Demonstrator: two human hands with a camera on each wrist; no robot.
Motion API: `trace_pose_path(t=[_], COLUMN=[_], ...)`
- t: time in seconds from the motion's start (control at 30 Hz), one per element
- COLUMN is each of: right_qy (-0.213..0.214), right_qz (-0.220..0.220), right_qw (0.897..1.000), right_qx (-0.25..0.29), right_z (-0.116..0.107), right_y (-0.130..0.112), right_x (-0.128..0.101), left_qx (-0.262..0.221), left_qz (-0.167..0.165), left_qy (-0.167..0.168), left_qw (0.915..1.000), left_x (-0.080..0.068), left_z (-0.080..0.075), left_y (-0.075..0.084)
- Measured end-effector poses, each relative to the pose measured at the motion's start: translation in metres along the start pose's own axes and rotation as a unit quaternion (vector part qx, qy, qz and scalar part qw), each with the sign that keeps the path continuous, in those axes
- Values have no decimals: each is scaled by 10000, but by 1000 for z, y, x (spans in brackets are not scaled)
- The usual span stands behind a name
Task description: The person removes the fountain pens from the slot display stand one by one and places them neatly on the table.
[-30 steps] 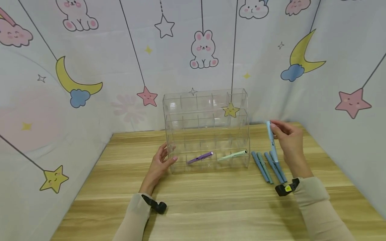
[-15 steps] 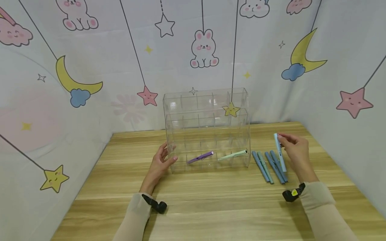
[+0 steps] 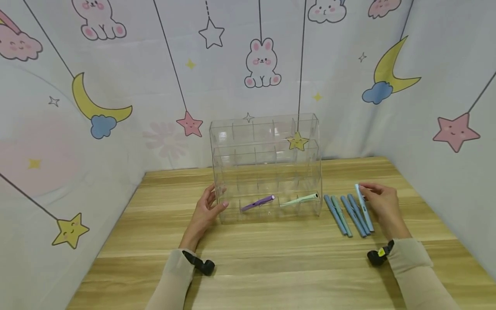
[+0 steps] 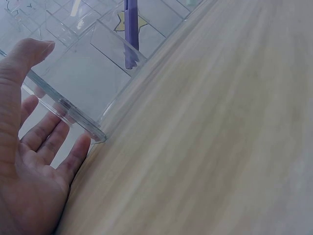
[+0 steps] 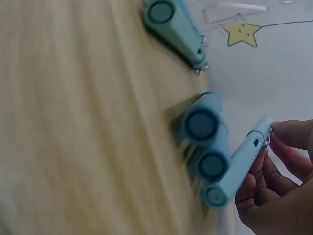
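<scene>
I see my right hand (image 3: 381, 206) pinching the slim light-blue plastic pen (image 3: 364, 208) near its far end; it looks light, stiff, slippery. My left hand (image 3: 207, 211), relaxed, steadies the clear acrylic organizer (image 3: 267, 165).

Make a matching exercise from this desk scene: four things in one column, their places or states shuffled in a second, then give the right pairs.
Things
1. purple pen
2. mint pen
3. light blue pen
4. left hand

Places or states
A. pinched by the right hand
B. against the clear organizer, at its left end
C. bottom row, left of the other pen inside
D. bottom row, towards the right end

Pairs: 1-C, 2-D, 3-A, 4-B
</scene>
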State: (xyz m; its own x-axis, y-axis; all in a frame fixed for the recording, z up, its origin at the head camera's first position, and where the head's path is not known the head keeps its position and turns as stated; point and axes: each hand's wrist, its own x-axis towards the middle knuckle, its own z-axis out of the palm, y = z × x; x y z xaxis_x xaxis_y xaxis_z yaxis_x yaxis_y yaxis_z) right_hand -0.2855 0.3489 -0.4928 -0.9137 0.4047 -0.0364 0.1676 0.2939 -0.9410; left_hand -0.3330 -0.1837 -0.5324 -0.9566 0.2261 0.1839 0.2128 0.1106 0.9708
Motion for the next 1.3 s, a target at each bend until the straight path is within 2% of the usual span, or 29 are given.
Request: trace_pose_path(t=[0.1, 0.33, 0.57, 0.7, 0.9, 1.3], right_qy=[-14, -4, 114, 277, 431, 421], right_qz=[-22, -160, -751, -939, -980, -949], right_qw=[9998, 9936, 9791, 9734, 9676, 9702], right_qx=[-201, -1115, -1887, -2073, -2288, -2187], right_z=[-1, 2, 6, 9, 12, 11], right_y=[5, 11, 15, 16, 16, 12], right_x=[2, 4, 2, 1, 0, -2], left_qx=[14, 58, 89, 59, 52, 99], left_qz=[26, -8, -7, 2, 22, -18], left_qy=[12, 43, 36, 19, 8, 23], left_qw=[10000, 10000, 10000, 10000, 10000, 9999], left_x=[0, -2, -3, -2, -1, 0], left_z=[0, -2, -1, -1, 0, 0], left_y=[0, 0, 0, 0, -1, -1])
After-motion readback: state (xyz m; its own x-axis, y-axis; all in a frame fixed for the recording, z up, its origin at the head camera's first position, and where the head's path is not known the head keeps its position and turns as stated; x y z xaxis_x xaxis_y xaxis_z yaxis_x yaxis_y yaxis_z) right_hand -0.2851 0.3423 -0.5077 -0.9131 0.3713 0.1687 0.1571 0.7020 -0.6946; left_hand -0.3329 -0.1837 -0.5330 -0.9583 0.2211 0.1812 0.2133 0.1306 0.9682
